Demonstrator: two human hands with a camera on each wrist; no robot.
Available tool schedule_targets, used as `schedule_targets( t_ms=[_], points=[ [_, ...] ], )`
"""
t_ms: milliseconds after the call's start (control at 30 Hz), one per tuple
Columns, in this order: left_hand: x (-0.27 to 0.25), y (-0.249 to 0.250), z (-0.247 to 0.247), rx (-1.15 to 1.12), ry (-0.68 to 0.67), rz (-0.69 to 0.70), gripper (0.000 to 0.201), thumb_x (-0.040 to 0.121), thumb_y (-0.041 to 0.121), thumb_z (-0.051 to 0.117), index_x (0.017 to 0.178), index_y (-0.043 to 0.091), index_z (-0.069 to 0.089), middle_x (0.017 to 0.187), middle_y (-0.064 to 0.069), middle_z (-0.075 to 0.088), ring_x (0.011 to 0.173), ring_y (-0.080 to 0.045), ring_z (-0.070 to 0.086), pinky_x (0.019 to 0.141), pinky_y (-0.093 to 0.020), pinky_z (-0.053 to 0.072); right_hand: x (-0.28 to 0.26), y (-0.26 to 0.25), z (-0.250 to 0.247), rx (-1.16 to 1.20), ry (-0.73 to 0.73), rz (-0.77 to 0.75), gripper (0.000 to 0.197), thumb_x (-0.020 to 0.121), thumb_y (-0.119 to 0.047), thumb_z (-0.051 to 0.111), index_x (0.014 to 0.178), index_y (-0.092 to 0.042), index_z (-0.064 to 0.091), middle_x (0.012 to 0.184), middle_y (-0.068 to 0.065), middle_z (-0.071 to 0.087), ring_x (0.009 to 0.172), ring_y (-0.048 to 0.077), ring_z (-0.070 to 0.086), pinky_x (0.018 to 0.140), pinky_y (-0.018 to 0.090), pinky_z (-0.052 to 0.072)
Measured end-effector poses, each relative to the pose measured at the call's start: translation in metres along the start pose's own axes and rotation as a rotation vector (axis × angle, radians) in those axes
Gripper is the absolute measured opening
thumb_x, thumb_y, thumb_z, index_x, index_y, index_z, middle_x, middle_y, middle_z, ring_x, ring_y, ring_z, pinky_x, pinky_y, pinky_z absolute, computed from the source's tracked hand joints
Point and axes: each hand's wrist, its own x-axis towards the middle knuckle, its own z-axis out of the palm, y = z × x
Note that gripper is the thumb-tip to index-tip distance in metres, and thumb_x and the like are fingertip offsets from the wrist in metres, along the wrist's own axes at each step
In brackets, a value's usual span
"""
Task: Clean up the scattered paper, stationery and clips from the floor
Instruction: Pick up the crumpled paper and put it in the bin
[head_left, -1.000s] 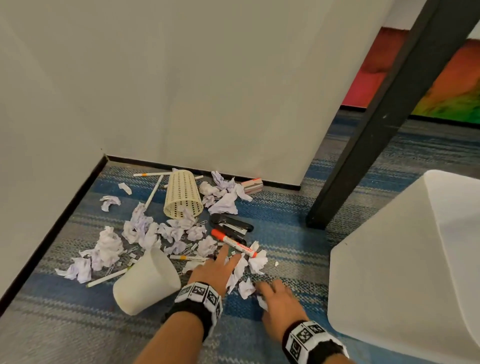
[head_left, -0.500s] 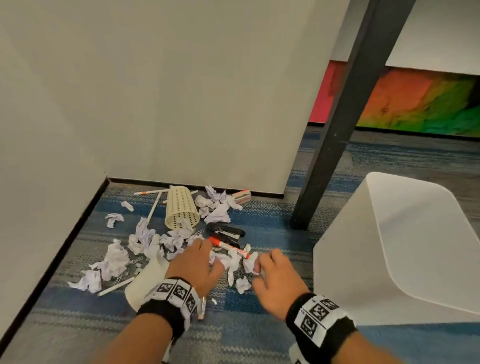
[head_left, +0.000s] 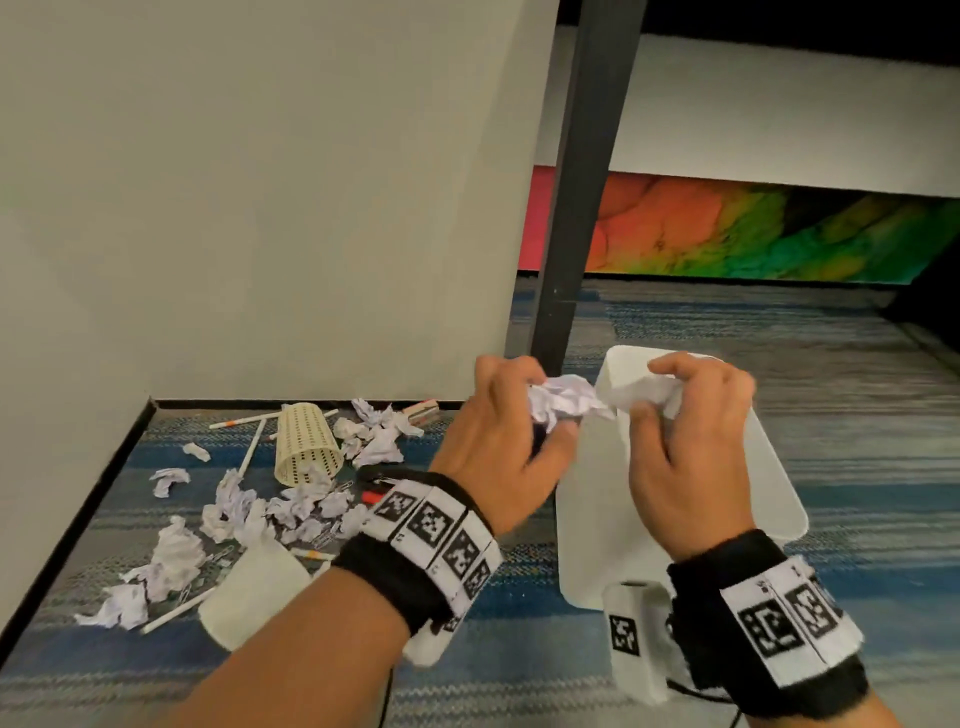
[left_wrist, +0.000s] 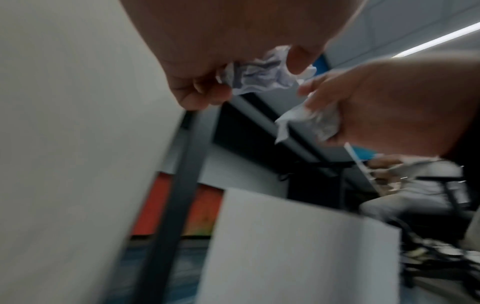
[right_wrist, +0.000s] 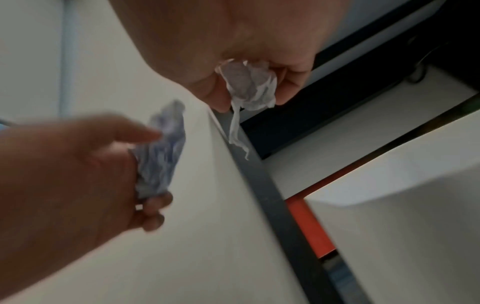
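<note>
My left hand (head_left: 511, 415) is raised and grips a wad of crumpled white paper (head_left: 563, 400), seen from below in the left wrist view (left_wrist: 259, 72). My right hand (head_left: 691, 410) grips another crumpled paper wad (head_left: 660, 397), with a shred hanging down (right_wrist: 246, 82). Both hands hover above the near edge of a white bin (head_left: 727, 467). On the carpet at left lie several more crumpled papers (head_left: 234, 509), pens (head_left: 249, 457), paper clips, a black stapler partly hidden behind my left wrist, a tipped cream mesh pen holder (head_left: 306, 441) and a tipped white cup (head_left: 254, 592).
A white partition (head_left: 260, 208) closes off the back and left of the corner. A dark table leg (head_left: 582, 197) stands just behind my hands. Blue-grey striped carpet (head_left: 779, 364) runs to the right toward a colourful wall strip.
Both hands were down on the floor gathering paper; now they have risen with a wad each and moved right over the white bin. The view has tilted upward.
</note>
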Motion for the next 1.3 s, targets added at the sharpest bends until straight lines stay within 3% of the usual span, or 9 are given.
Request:
schedule_targets(
  t_ms=[133,267,367,467,567,767,900,1133,1300],
  points=[
    [0.027,0.039,0.044,-0.004,-0.089,0.098,0.036,0.086,0.037,0.039,0.118,0.022,0.030,0.111,-0.005,0.039,0.086,-0.024,0.051,0.078,-0.038,0.044,-0.007,0.031,-0.014,-0.145,0.050,0.208,0.048,0.077,-0.016,0.041,0.125,-0.013,0.047,0.125,0.015,0.037,0.111,0.029,0.043,0.095,0.029,0.031],
    [0.025,0.038,0.068,0.012,-0.313,0.067,0.051,0.092,0.046,0.044,0.138,0.028,0.029,0.137,0.000,0.039,0.125,-0.023,0.037,0.104,-0.039,0.024,-0.015,0.038,-0.022,-0.239,0.052,0.326,0.055,0.074,-0.015,0.042,0.129,-0.018,0.046,0.133,0.013,0.038,0.122,0.033,0.038,0.100,0.048,0.027],
    [0.013,0.015,0.056,-0.082,-0.222,0.049,0.051,0.090,0.047,0.046,0.137,0.029,0.031,0.138,0.003,0.038,0.127,-0.015,0.034,0.105,-0.033,0.023,-0.016,0.028,-0.020,-0.275,0.123,0.227,0.057,0.067,-0.013,0.039,0.123,-0.015,0.050,0.127,0.014,0.043,0.119,0.034,0.036,0.097,0.046,0.028],
    [-0.008,-0.040,0.038,-0.040,-0.135,-0.003,0.034,0.091,0.045,0.038,0.116,0.026,0.049,0.110,0.006,0.053,0.103,-0.013,0.050,0.090,-0.031,0.038,-0.021,0.006,0.001,-0.139,0.120,-0.025,0.045,0.067,-0.002,0.041,0.108,-0.012,0.056,0.108,0.008,0.051,0.103,0.025,0.046,0.086,0.027,0.031],
    [-0.043,-0.115,0.020,0.093,-0.369,-0.179,0.014,0.091,0.036,0.042,0.100,0.031,0.052,0.092,0.008,0.058,0.086,-0.013,0.057,0.079,-0.033,0.045,-0.044,-0.002,0.055,0.117,-0.232,-0.100,0.032,0.071,-0.003,0.043,0.097,-0.016,0.057,0.089,-0.006,0.049,0.081,0.004,0.045,0.074,0.009,0.034],
    [-0.115,-0.235,-0.034,0.717,-1.027,-0.391,0.027,0.093,0.032,0.041,0.119,0.030,0.049,0.122,0.002,0.057,0.113,-0.020,0.052,0.093,-0.035,0.042,-0.113,0.055,0.196,-0.235,-1.204,-0.007,0.035,0.087,-0.012,0.045,0.120,-0.020,0.050,0.120,0.008,0.049,0.111,0.029,0.051,0.091,0.035,0.044],
    [-0.132,-0.265,-0.039,0.923,-1.102,-0.320,0.037,0.093,0.039,0.038,0.127,0.025,0.044,0.132,0.001,0.048,0.124,-0.023,0.038,0.101,-0.038,0.032,-0.137,0.079,0.252,-0.444,-1.453,-0.114,0.044,0.090,-0.014,0.046,0.133,-0.013,0.039,0.136,0.016,0.038,0.119,0.035,0.047,0.095,0.042,0.046],
    [-0.145,-0.262,0.046,0.854,-1.064,-0.422,0.051,0.090,0.023,0.049,0.137,0.018,0.029,0.139,-0.010,0.041,0.126,-0.030,0.041,0.107,-0.042,0.027,-0.151,0.099,0.272,-0.449,-1.420,-0.143,0.031,0.090,-0.012,0.046,0.121,-0.010,0.049,0.128,0.014,0.045,0.113,0.032,0.050,0.090,0.038,0.046],
    [-0.147,-0.268,0.061,0.812,-1.013,-0.528,0.061,0.090,0.005,0.043,0.143,0.017,0.016,0.141,-0.015,0.039,0.123,-0.034,0.046,0.106,-0.042,0.033,-0.142,0.103,0.272,-0.208,-1.002,0.089,0.015,0.081,-0.007,0.048,0.092,-0.015,0.052,0.102,0.006,0.046,0.092,0.027,0.052,0.079,0.033,0.043]
  ],
)
